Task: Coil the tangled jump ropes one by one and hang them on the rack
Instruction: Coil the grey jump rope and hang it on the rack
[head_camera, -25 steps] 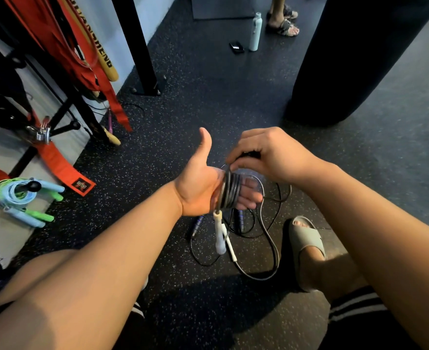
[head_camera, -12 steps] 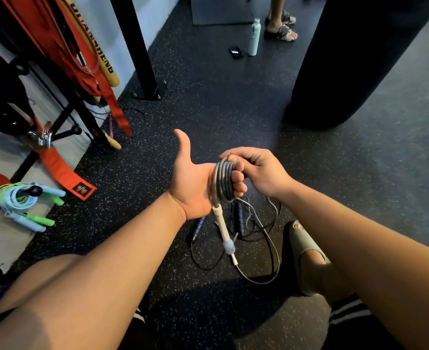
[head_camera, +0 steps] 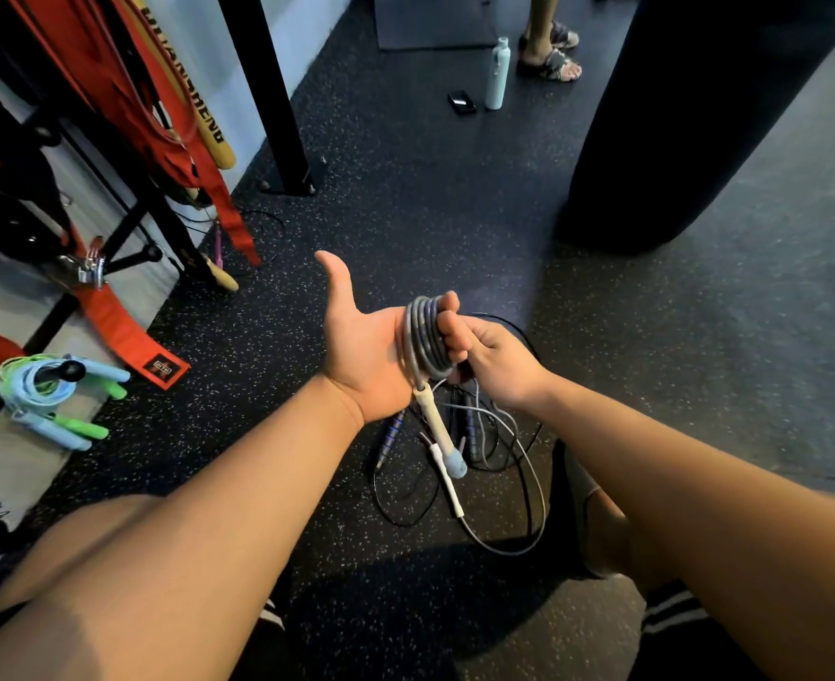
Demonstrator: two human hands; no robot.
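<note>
Dark speckled rubber gym floor fills most of the view, w/ a white wall along its left edge. Person's L hand is held mid-frame, palm up, thumb stuck out & well apart from the rest. Its fingers lie fairly straight & together, pushed through a grey jump rope wound in several tight loops round them. R hand is just beside it, touching the coil from the right: fingers curled, thumb & fingertips pinching the loops.

One white handle w/ a pale blue end hangs from the coil's underside, below the L palm. Rest of the grey cord trails down to the floor & runs into a loose tangle of thin black & grey cords directly beneath both hands. Dark blue handles lie in it, plus a 2nd white handle. Person's foot in a pale slipper stands just right of the tangle.

Rack, black metal, stands at the floor's left edge, hung w/ red straps. A coiled pale blue & green rope already hangs on a lower peg. Black post is bolted down near the wall. Big black punch bag fills the far right. At the far edge: pale bottle, phone beside it, another person's sandalled feet nearby.
</note>
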